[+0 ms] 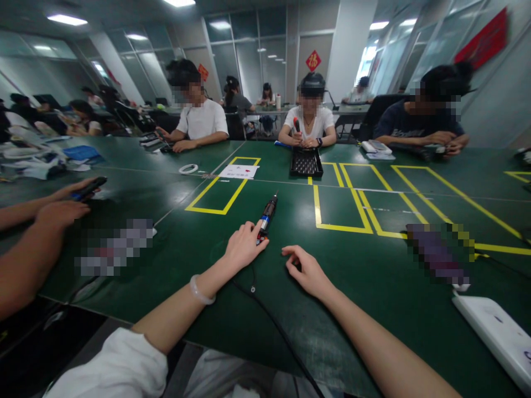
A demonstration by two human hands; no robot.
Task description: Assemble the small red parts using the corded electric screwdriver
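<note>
tray (306, 174), specks (306, 161) inside; left hand (244, 245) on screwdriver (268, 214)

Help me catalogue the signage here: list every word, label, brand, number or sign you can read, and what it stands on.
"福": gold, on the red diamond sign at the back.
White sheet: print too small to read.
Dark T-shirt, right: lettering too blurred to read.
Small red sign, back left: marks too blurred to read.
Tool in the left hand: no readable label.
</note>
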